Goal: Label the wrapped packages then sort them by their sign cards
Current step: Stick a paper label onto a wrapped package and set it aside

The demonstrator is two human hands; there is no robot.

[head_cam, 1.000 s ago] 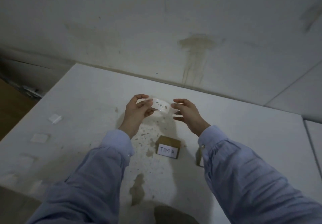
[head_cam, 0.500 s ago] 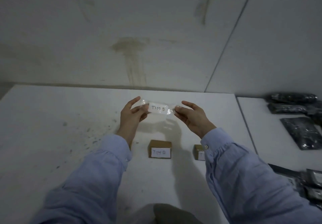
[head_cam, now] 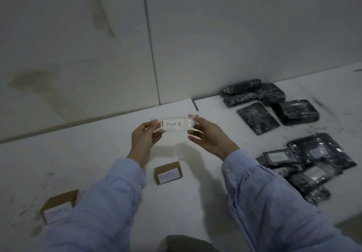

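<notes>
Dim light — a stained pale wall (head_cam: 78,36) behind white tables (head_cam: 82,153).

You face a white worktop (head_cam: 78,153), scuffed with dark specks (head_cam: 45,175) at your left. A narrow gap (head_cam: 195,103) parts it from a second white slab (head_cam: 212,109) on your right. Behind both stands a pale wall (head_cam: 235,26) with a dark vertical seam (head_cam: 149,41) and a brownish stain (head_cam: 33,79) low on your left.
</notes>
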